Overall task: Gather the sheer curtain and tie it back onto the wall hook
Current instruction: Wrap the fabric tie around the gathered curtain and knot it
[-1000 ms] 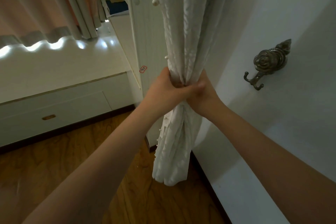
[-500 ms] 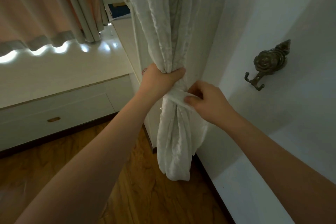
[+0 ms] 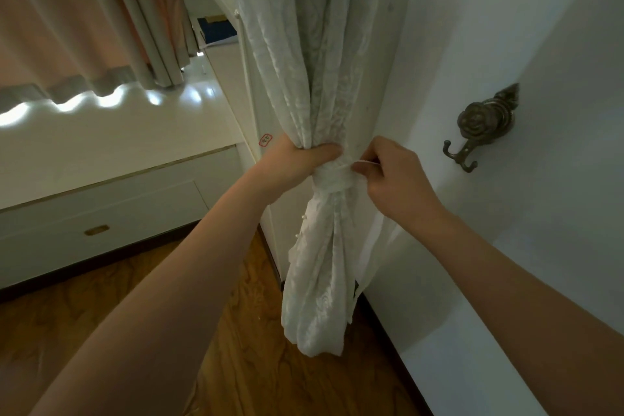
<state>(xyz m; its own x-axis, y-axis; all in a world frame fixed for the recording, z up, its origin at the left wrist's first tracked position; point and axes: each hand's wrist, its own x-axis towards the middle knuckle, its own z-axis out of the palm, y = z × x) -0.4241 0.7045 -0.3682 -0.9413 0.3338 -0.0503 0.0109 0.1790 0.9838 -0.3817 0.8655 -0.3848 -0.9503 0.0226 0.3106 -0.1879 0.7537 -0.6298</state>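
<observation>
The left hand (image 3: 297, 162) is clenched around the gathered sheer curtain (image 3: 324, 84), which hangs bunched beside the white wall (image 3: 489, 27). A fabric tie band (image 3: 332, 177) wraps the bundle just below. The right hand (image 3: 393, 179) pinches the band's thin cord (image 3: 363, 163). The bronze wall hook (image 3: 479, 132) sits apart, bare.

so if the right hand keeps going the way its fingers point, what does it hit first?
The right hand points left, pinching a thin tie loop. Straight on, it would meet the gathered sheer curtain first, then probably the left hand gripping it; depth is unclear.
</observation>
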